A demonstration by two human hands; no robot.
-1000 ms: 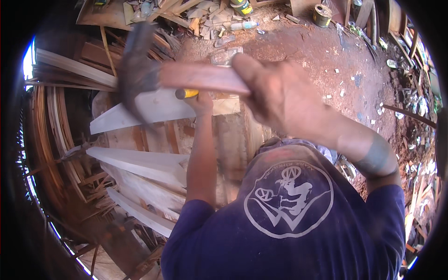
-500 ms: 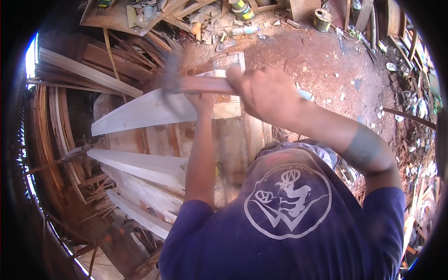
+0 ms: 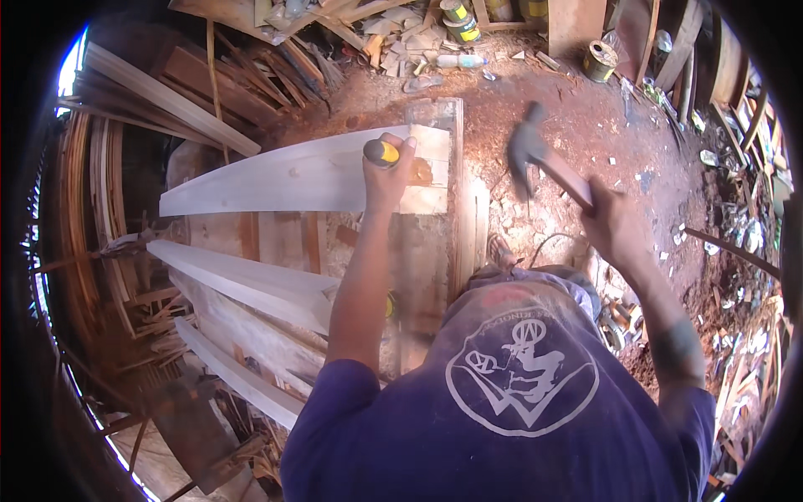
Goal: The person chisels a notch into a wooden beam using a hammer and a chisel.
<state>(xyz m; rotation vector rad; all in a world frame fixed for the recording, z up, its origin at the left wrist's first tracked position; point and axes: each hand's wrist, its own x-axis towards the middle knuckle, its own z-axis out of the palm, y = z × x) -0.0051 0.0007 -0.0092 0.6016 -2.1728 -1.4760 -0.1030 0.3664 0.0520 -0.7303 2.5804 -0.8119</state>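
Note:
My left hand [image 3: 388, 186] is closed round the yellow-and-black handle of a chisel [image 3: 381, 153], held upright near the right end of a pale wooden board [image 3: 284, 174]. The chisel's blade is hidden beneath my fist. To the right, my right hand [image 3: 617, 224] grips the wooden handle of a claw hammer [image 3: 552, 165], its dark metal head up and away from the chisel. The board lies across a wooden workbench [image 3: 422, 259], its narrower end pointing left. Beside my left hand an orange-brown patch shows on the wood.
Two more pale boards, one upper [image 3: 242, 280] and one lower [image 3: 238, 376], lie nearer me on the left. Stacked planks [image 3: 159, 92] lean at the far left. Wood scraps, a plastic bottle [image 3: 462, 61] and an open can [image 3: 600, 60] sit on the far dirt floor [image 3: 577, 109].
The hammer has swung from above the left hand out to the right, with my right hand. This uncovers the chisel handle in my left hand. The view has shifted slightly.

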